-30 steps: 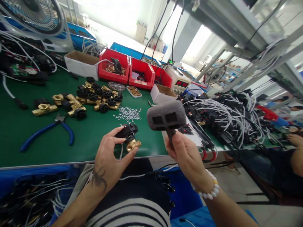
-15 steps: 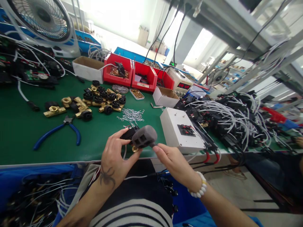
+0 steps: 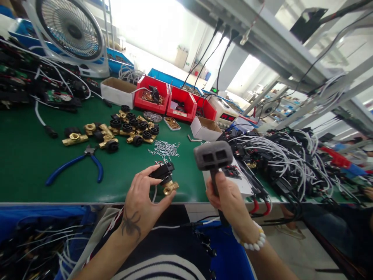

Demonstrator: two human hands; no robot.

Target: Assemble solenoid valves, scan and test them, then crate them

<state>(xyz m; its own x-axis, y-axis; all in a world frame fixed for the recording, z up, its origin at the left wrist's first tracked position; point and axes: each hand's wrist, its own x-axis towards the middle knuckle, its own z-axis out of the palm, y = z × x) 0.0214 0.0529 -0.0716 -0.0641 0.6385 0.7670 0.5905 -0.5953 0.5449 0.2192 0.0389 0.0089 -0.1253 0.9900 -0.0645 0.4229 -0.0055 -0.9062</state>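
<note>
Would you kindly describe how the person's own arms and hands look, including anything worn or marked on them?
Both forearms are bare, with no gloves or sleeves. The left hand has a dark spider tattoo at the wrist. The right hand wears a bracelet of white beads at the wrist.

Single head-worn view, looking forward and down from above the person's torso across the green tabletop [image 3: 35, 163], horizon tilted and wide-angle bent at the edges. Close range: both hands sit low centre, left hand [image 3: 140, 202] and right hand [image 3: 229, 196] just past the tabletop's near edge, striped shirt [image 3: 157, 268] at the bottom. Farther back the view takes in the fan [image 3: 71, 31] upper left, red bins [image 3: 166, 97] mid-frame and the overhead metal rack [image 3: 291, 42] upper right; no second view to overlap.
</note>
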